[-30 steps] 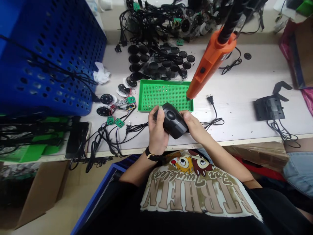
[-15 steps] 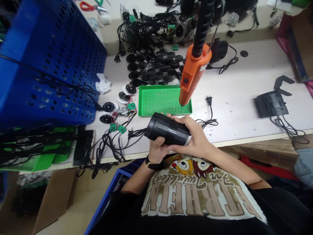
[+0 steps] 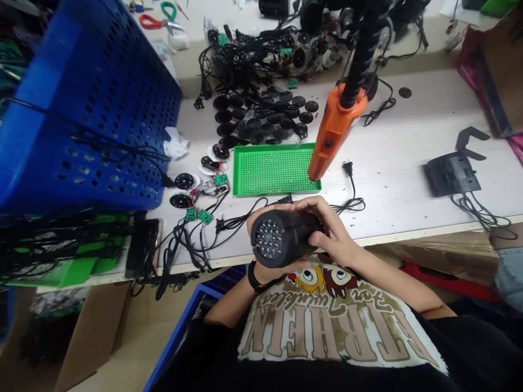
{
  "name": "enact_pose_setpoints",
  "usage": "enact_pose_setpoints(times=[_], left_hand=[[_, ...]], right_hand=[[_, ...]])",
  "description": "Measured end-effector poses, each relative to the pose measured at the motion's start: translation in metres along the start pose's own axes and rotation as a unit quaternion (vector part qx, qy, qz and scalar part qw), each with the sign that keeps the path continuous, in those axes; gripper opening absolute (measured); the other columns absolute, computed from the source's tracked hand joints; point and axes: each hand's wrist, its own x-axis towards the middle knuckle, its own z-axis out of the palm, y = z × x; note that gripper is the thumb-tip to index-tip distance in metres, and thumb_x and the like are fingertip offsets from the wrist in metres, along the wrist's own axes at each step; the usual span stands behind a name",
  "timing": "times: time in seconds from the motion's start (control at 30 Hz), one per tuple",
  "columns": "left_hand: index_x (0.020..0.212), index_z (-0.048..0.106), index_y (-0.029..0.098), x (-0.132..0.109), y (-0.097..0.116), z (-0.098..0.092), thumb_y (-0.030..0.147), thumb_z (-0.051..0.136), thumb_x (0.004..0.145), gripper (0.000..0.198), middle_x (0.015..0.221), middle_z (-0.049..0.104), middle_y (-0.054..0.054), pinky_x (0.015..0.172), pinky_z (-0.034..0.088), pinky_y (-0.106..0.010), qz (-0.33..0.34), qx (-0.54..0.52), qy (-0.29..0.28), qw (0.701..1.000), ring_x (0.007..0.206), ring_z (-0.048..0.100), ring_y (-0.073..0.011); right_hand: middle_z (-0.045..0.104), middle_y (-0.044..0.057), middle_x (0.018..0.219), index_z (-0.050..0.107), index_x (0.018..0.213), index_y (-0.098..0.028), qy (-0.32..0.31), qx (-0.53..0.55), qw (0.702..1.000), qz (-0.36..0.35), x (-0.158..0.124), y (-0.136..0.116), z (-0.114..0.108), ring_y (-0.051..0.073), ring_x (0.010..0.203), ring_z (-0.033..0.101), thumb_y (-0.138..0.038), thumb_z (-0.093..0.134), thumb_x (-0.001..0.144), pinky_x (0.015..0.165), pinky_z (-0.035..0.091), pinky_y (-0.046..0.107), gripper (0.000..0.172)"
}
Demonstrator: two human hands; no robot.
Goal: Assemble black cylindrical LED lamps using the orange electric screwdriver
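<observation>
Both my hands hold a black cylindrical lamp housing (image 3: 281, 237) just over the table's near edge. Its round face, studded with several small LEDs, points toward the camera and to the left. My right hand (image 3: 333, 231) wraps over its top and rear. Only a little of my left hand (image 3: 272, 268), with a black wristband, shows beneath the housing, cupping it from below. A thin black cord runs from the lamp to a plug (image 3: 348, 165) on the table.
An orange electric screwdriver (image 3: 333, 133) hangs above a green perforated tray (image 3: 274, 170). Black discs and tangled cables (image 3: 265, 114) lie behind. Small green circuit boards (image 3: 200, 215) sit at left beside a big blue crate (image 3: 81, 114). A black bracket unit (image 3: 451, 171) rests at right.
The lamp housing has been turned: first its rear faced up, then it lay sideways, now its LED face points toward me. The screwdriver swings slightly.
</observation>
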Motion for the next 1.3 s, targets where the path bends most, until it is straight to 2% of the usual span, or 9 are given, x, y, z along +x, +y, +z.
enact_pose_setpoints(times=[0.1,0.2,0.3,0.47,0.63,0.83,1.0,1.17,1.3], left_hand=[[0.142,0.052,0.027,0.0,-0.002,0.008,0.059,0.104,0.042,0.118,0.129,0.067,-0.01,0.106,0.055,-0.051,0.108,0.023,-0.027,0.994,0.115,0.071,-0.0306],[0.143,0.053,0.03,-0.006,-0.006,0.013,0.066,0.101,0.041,0.118,0.128,0.064,-0.009,0.103,0.055,-0.049,0.088,0.028,-0.008,0.996,0.113,0.069,-0.0294],[0.142,0.056,0.032,-0.012,-0.008,0.014,0.071,0.099,0.039,0.118,0.122,0.063,-0.007,0.099,0.055,-0.048,0.076,0.029,0.008,0.997,0.108,0.068,-0.0277],[0.147,0.057,0.025,-0.013,-0.005,0.013,0.074,0.097,0.042,0.122,0.12,0.064,-0.009,0.096,0.058,-0.05,0.13,0.084,0.02,0.988,0.107,0.068,-0.0308],[0.152,0.052,0.023,-0.008,-0.002,0.014,0.073,0.096,0.05,0.122,0.122,0.063,-0.011,0.095,0.061,-0.05,0.182,0.112,-0.004,0.977,0.11,0.069,-0.0311],[0.157,0.044,0.027,-0.007,-0.006,0.016,0.076,0.093,0.054,0.124,0.129,0.062,-0.011,0.094,0.061,-0.05,0.189,0.122,-0.019,0.974,0.114,0.067,-0.0309],[0.157,0.04,0.028,-0.013,-0.006,0.016,0.076,0.088,0.063,0.116,0.133,0.062,-0.012,0.102,0.058,-0.051,0.099,0.112,-0.03,0.988,0.12,0.067,-0.0309],[0.156,0.039,0.026,-0.014,-0.002,0.015,0.076,0.087,0.064,0.115,0.138,0.064,-0.016,0.103,0.059,-0.051,0.093,0.17,-0.06,0.979,0.123,0.069,-0.0341],[0.153,0.043,0.024,-0.015,0.0,0.016,0.063,0.091,0.069,0.104,0.137,0.067,-0.016,0.104,0.059,-0.05,0.092,0.161,-0.063,0.981,0.124,0.07,-0.0347]], right_hand=[[0.063,0.009,0.138,0.063,0.126,-0.03,0.078,-0.04,0.995,-0.055,0.002,-0.008,0.004,0.029,0.133,0.059,-0.078,0.047,0.097,0.114,0.049,0.054,0.058],[0.066,0.008,0.134,0.067,0.128,-0.032,0.06,-0.079,0.989,-0.107,0.006,-0.019,0.01,0.028,0.131,0.061,-0.08,0.036,0.098,0.114,0.049,0.055,0.064],[0.071,0.008,0.128,0.069,0.126,-0.032,0.029,-0.086,0.99,-0.105,0.009,-0.023,0.014,0.027,0.125,0.065,-0.081,0.031,0.098,0.11,0.052,0.053,0.068],[0.077,0.006,0.109,0.073,0.12,-0.028,0.059,-0.036,0.995,-0.077,0.008,-0.019,0.018,0.024,0.105,0.072,-0.072,0.04,0.102,0.092,0.058,0.046,0.058],[0.077,0.006,0.105,0.077,0.114,-0.027,0.074,-0.008,0.994,-0.083,0.008,-0.016,0.017,0.023,0.102,0.072,-0.062,0.042,0.104,0.089,0.056,0.044,0.051],[0.078,0.005,0.107,0.077,0.114,-0.029,0.087,-0.019,0.994,-0.069,0.005,-0.015,0.017,0.024,0.102,0.072,-0.068,0.038,0.103,0.089,0.057,0.045,0.055],[0.075,0.006,0.122,0.069,0.127,-0.029,0.066,-0.031,0.997,-0.023,0.0,-0.006,0.015,0.027,0.113,0.07,-0.085,0.034,0.095,0.1,0.055,0.049,0.073],[0.075,0.005,0.115,0.068,0.119,-0.027,0.094,0.009,0.995,-0.017,-0.004,0.003,0.015,0.025,0.105,0.071,-0.076,0.044,0.097,0.093,0.057,0.046,0.059],[0.077,0.006,0.109,0.068,0.112,-0.027,0.127,0.025,0.992,0.004,-0.004,0.004,0.018,0.026,0.099,0.073,-0.067,0.048,0.096,0.089,0.059,0.046,0.048]])
